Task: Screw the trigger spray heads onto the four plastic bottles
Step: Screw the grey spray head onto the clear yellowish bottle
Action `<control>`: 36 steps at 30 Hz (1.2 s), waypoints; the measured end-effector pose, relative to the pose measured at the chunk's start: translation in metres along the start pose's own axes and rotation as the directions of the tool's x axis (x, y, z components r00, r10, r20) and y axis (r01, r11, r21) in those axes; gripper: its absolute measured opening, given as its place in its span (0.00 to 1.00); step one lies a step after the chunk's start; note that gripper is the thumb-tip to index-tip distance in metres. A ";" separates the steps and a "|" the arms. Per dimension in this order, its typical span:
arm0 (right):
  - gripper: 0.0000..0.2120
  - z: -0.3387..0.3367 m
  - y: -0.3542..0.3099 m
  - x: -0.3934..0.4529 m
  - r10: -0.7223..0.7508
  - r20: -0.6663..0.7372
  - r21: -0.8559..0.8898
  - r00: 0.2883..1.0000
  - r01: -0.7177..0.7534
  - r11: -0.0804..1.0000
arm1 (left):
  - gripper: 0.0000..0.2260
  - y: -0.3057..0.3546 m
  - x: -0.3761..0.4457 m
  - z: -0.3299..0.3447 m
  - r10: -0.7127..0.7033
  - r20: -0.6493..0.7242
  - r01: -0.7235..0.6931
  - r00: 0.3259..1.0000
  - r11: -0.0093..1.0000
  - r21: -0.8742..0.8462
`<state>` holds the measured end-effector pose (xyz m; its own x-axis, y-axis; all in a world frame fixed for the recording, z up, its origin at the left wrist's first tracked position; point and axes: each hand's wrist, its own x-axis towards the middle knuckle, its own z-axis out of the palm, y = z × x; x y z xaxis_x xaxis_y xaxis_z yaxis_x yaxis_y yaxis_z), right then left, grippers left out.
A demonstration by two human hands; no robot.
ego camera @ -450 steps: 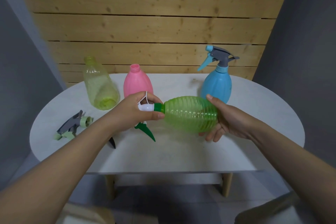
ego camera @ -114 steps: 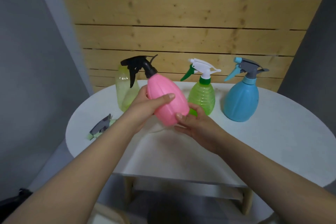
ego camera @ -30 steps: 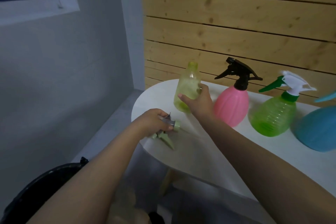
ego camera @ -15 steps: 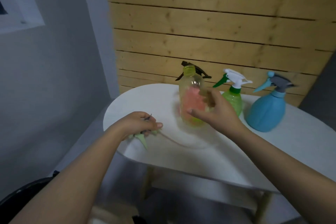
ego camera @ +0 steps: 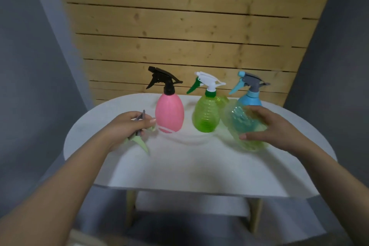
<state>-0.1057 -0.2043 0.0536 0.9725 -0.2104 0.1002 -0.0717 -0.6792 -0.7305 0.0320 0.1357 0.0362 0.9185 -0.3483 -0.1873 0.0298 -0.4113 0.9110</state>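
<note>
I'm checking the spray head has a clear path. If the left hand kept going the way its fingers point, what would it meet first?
Most likely the pink bottle: the left hand, gripping the pale-green spray head, points right toward its lower body. Depth is unclear.

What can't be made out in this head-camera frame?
- Neck of the clear yellow-green plastic bottle: motion-blurred, tilted in the right hand.
- Grey and pale green trigger spray head: its screw collar is covered by the left hand.
- Blue plastic spray bottle: body hidden behind the clear bottle.
</note>
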 end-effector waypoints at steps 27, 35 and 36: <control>0.39 -0.004 0.030 0.004 -0.071 0.009 -0.250 0.997 0.072 0.966 | 0.16 0.003 0.007 0.011 0.117 -0.200 -0.117 0.973 0.993 0.012; 0.39 0.003 0.019 -0.001 -0.159 0.046 -0.388 0.986 0.164 0.907 | 0.17 0.011 0.002 0.015 0.246 -0.231 -0.225 0.941 0.968 0.116; 0.39 0.004 0.017 -0.002 -0.166 0.048 -0.392 0.985 0.172 0.904 | 0.17 0.012 0.001 0.017 0.256 -0.230 -0.234 0.939 0.965 0.120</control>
<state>-0.1075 -0.2128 0.0378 0.9804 -0.0601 0.1876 0.0156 -0.9256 -0.3782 0.0270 0.1161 0.0412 0.9607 -0.2386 0.1421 -0.2335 -0.4165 0.8786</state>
